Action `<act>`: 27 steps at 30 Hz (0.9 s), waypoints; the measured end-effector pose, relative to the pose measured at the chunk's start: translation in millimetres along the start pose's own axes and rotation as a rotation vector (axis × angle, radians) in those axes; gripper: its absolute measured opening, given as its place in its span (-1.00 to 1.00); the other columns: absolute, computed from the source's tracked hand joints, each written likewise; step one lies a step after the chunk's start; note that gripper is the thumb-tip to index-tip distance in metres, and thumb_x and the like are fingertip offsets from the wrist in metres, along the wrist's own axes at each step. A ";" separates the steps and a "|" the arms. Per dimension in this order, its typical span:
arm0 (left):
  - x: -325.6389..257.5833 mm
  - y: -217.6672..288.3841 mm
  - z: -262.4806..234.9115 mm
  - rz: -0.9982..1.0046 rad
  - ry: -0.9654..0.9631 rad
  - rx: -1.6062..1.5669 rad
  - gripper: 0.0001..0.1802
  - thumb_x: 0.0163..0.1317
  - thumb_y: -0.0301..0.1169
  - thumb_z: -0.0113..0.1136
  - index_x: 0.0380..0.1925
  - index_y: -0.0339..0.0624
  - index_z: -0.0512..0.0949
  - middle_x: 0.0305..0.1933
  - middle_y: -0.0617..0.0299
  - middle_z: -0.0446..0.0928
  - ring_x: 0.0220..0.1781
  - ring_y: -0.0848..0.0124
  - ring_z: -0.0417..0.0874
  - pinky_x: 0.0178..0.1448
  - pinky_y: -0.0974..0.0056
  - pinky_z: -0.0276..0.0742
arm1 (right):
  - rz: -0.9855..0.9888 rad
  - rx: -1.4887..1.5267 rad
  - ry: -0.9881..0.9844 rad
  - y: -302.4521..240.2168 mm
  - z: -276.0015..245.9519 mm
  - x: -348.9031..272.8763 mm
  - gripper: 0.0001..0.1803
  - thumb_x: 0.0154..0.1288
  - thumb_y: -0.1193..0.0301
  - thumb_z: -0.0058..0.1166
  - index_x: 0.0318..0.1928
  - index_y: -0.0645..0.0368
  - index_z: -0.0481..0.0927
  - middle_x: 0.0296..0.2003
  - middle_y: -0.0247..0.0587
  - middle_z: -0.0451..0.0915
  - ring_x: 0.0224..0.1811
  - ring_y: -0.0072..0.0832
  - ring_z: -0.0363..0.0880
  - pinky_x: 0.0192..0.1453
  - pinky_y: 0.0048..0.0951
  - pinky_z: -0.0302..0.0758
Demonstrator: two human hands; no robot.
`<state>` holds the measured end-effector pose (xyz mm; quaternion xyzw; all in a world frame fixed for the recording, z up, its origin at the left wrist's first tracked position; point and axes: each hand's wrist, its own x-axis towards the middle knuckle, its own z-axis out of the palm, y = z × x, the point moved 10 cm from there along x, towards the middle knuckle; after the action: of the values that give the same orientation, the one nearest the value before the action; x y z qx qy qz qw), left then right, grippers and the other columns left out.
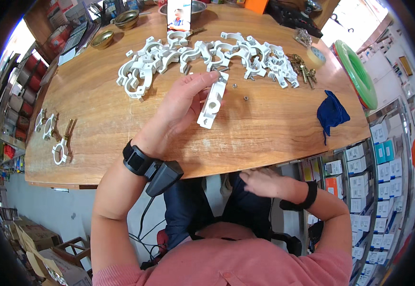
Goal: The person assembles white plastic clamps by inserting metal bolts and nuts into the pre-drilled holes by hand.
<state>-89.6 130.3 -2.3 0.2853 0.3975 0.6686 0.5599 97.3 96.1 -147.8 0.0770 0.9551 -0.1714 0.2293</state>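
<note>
My left hand [183,97] is raised over the middle of the wooden table [169,152], closed on a white pipe clamp [212,106]. The clamp is tilted, its flat side with a round threaded boss turned up and its screw end under my thumb. Just beyond it lies a heap of white pipe clamp halves [155,59], with loose nuts [246,98] close to the clamp's right. My right hand [263,182] hovers over or rests on my thigh below the table's front edge; its fingers are loosely stretched, with nothing seen in them.
Three assembled clamps [60,153] stand or lie at the table's left, at least one with a brass-coloured bolt. More bolts [304,71] lie right of the heap, near a tape roll [316,56]. A blue cloth pouch [332,113] sits at the right; a phone [179,16] stands behind.
</note>
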 end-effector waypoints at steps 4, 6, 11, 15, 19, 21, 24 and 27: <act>1.8 7.7 -11.8 0.062 0.124 0.005 -0.69 0.20 -0.27 -0.01 -0.23 -0.32 0.42 -0.22 0.12 0.49 -0.19 0.38 0.52 -0.21 0.32 0.53 | -0.456 0.163 0.292 -88.7 -117.6 -37.1 -0.69 0.13 0.20 -0.01 -0.58 0.16 0.40 -0.70 -0.19 0.44 -0.62 -0.20 0.48 -0.53 -0.29 0.43; -1.1 14.7 -17.6 0.124 0.163 -0.022 -0.69 0.21 -0.26 -0.03 -0.22 -0.32 0.42 -0.26 0.15 0.49 -0.19 0.37 0.52 -0.19 0.31 0.51 | -0.411 0.017 0.655 -94.7 -189.9 -49.3 -0.65 0.13 0.22 0.00 -0.68 0.14 0.36 -0.73 -0.27 0.42 -0.73 -0.28 0.42 -0.68 -0.34 0.33; -0.9 27.3 -33.1 0.279 0.197 -0.093 -0.69 0.25 -0.21 -0.11 -0.26 -0.25 0.42 -0.35 0.23 0.47 -0.33 0.42 0.48 -0.22 0.34 0.43 | -0.128 -0.266 0.874 -81.6 -253.7 1.5 -0.56 0.11 0.09 -0.01 -0.69 0.18 0.45 -0.76 -0.17 0.45 -0.71 -0.27 0.48 -0.66 -0.34 0.37; -6.6 38.7 -38.6 0.367 0.305 -0.177 -0.74 0.24 -0.24 -0.09 -0.29 -0.22 0.42 -0.35 0.24 0.47 -0.33 0.45 0.47 -0.18 0.32 0.41 | -0.074 -0.278 0.799 -80.2 -253.9 28.9 -0.49 0.07 0.03 -0.01 -0.71 0.24 0.51 -0.79 -0.07 0.45 -0.68 -0.22 0.51 -0.59 -0.32 0.43; -10.1 46.3 -45.2 0.459 0.339 -0.233 -0.79 0.23 -0.28 -0.06 -0.28 -0.19 0.40 -0.33 0.25 0.45 -0.27 0.48 0.46 -0.16 0.31 0.41 | -0.089 -0.162 0.918 -76.7 -259.0 32.9 -0.56 0.06 0.12 0.00 -0.69 0.26 0.53 -0.77 -0.03 0.47 -0.67 -0.20 0.52 -0.57 -0.29 0.45; -11.9 46.4 -46.3 0.480 0.350 -0.245 -0.80 0.23 -0.30 -0.07 -0.26 -0.18 0.38 -0.30 0.27 0.44 -0.27 0.48 0.45 -0.14 0.31 0.41 | -0.079 -0.145 0.900 -77.9 -258.9 35.7 -0.58 0.06 0.15 0.00 -0.69 0.26 0.53 -0.76 -0.01 0.47 -0.66 -0.20 0.52 -0.55 -0.29 0.45; -14.5 44.1 -39.5 0.421 0.314 -0.149 -0.83 0.23 -0.32 -0.07 -0.27 -0.16 0.36 -0.30 0.30 0.44 -0.27 0.48 0.45 -0.14 0.32 0.40 | -0.092 -0.121 0.860 -79.4 -252.3 38.0 -0.59 0.06 0.17 -0.01 -0.68 0.27 0.53 -0.74 0.01 0.47 -0.66 -0.18 0.52 -0.53 -0.27 0.46; -18.4 36.0 -42.8 0.423 0.437 -0.127 -0.83 0.10 -0.38 0.11 -0.33 -0.20 0.43 -0.43 0.36 0.44 -0.49 0.63 0.42 -0.46 0.51 0.34 | -0.144 -0.106 0.791 -76.9 -245.2 40.2 -0.59 0.06 0.15 0.00 -0.66 0.26 0.53 -0.72 0.02 0.48 -0.63 -0.16 0.52 -0.50 -0.26 0.47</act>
<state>-139.9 101.1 7.2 0.1758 0.3977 0.8392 0.3265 -56.4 116.3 61.0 0.0582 0.9800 -0.0947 -0.1649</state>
